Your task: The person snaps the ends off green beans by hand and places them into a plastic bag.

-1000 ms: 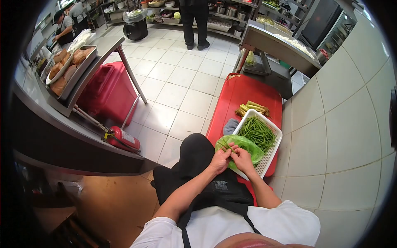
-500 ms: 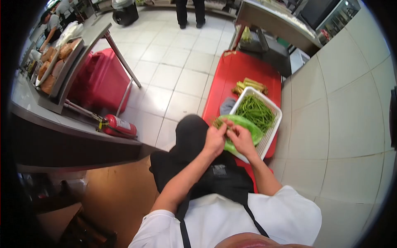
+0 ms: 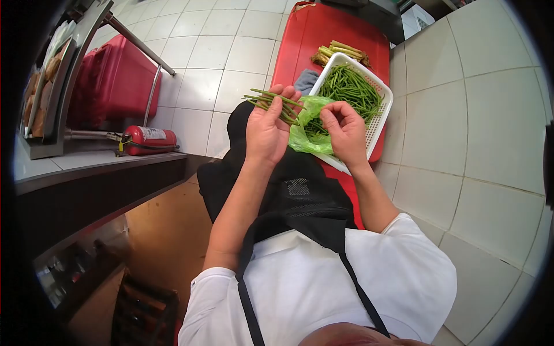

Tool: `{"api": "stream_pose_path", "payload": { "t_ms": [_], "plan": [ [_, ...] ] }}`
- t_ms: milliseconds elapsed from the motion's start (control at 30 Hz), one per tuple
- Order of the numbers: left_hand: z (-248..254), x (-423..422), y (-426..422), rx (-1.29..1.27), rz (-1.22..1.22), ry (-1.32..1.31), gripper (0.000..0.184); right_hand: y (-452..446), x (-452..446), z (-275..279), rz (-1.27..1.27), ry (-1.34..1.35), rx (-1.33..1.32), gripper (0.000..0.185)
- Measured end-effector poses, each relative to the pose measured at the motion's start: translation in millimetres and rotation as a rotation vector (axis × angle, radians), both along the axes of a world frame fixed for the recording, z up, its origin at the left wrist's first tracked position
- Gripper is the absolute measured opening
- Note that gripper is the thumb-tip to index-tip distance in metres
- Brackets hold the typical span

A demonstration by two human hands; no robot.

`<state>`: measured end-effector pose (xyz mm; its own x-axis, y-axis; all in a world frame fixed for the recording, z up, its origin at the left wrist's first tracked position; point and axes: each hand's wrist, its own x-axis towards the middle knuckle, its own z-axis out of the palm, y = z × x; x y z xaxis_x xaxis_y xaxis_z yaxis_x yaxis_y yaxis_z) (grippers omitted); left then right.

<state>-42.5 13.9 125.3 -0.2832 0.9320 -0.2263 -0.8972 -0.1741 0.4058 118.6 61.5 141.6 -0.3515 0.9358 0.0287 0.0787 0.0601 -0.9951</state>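
Over my lap, just left of the white basket (image 3: pixel 378 122), my left hand (image 3: pixel 268 130) lay turned up with a small bunch of green beans (image 3: pixel 259 101) across it, the fingers loosely bent beneath and the thumb down over the stems. Their thin ends poked out to the left and right of my grip. My right hand (image 3: pixel 347 132) was a little to the right, apart from the left one and above the basket's near left side. Its fingers were curled in, the thumb close to the index finger; whether anything was pinched between them, I could not tell. A thin green plastic bag (image 3: pixel 306 141) spread between my two hands, at the basket's left side, with more beans showing in its opening. Farther off, a loose pile of beans (image 3: pixel 352 92) filled the basket, which sat on the red bench (image 3: pixel 314 26). Just past its far end lay a bundle of pale stalks (image 3: pixel 346 51) with brownish ends, and a grey cloth (image 3: pixel 306 81) was bunched beside its far left side. White wall tiles (image 3: pixel 490 115) rose on the right; well off to the left stood a red fire extinguisher (image 3: pixel 151 140).
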Motion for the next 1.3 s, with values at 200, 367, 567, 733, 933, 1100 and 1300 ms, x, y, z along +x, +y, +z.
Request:
{"api": "stream_pose_path", "payload": {
  "t_ms": [200, 367, 567, 733, 933, 1100, 1300],
  "plan": [
    [0, 1, -3, 0.037, 0.032, 0.046, 0.029, -13, -17, 8, 0.060, -0.157, 0.223, 0.016],
    [-3, 3, -6, 0.113, 0.061, 0.085, 0.023, -21, -32, 21, 0.014, -0.194, 0.318, 0.015],
    [-4, 6, -7, 0.131, 0.096, 0.137, 0.020, -22, -38, 19, -0.001, -0.296, 0.576, 0.015],
    [0, 8, -11, 0.155, 0.084, 0.162, 0.020, -22, -43, 19, 0.002, -0.207, 0.243, 0.012],
    [-3, 8, -14, 0.109, 0.062, 0.148, 0.020, -16, -37, 25, 0.021, -0.266, 0.325, 0.014],
    [-1, 5, -14, 0.064, 0.067, 0.107, 0.020, -13, -36, 17, 0.011, -0.190, 0.397, 0.015],
    [2, 6, -15, 0.042, 0.074, 0.066, 0.019, -14, -34, 15, -0.022, -0.208, 0.414, 0.016]
  ]
}}
